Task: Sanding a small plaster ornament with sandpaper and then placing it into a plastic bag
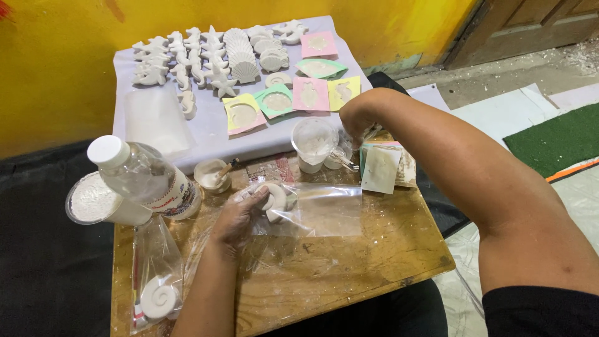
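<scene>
My left hand (240, 215) rests on the wooden board (349, 262) and grips a white plaster piece (276, 201) that lies at the mouth of a clear plastic bag (324, 209). My right hand (355, 122) reaches forward beside a clear plastic cup (314, 142) of white mix, its fingers curled and hidden behind the wrist. What it holds cannot be made out. A pale square mould (380, 168) lies just under my right forearm.
A white-covered tray (206, 128) at the back carries several white plaster shells, starfish and seahorses plus coloured moulds (310, 93). A clear bottle (146, 175), a tub of white powder (93, 200), a small bowl with a stick (212, 175) and a bagged spiral piece (158, 298) sit at the left.
</scene>
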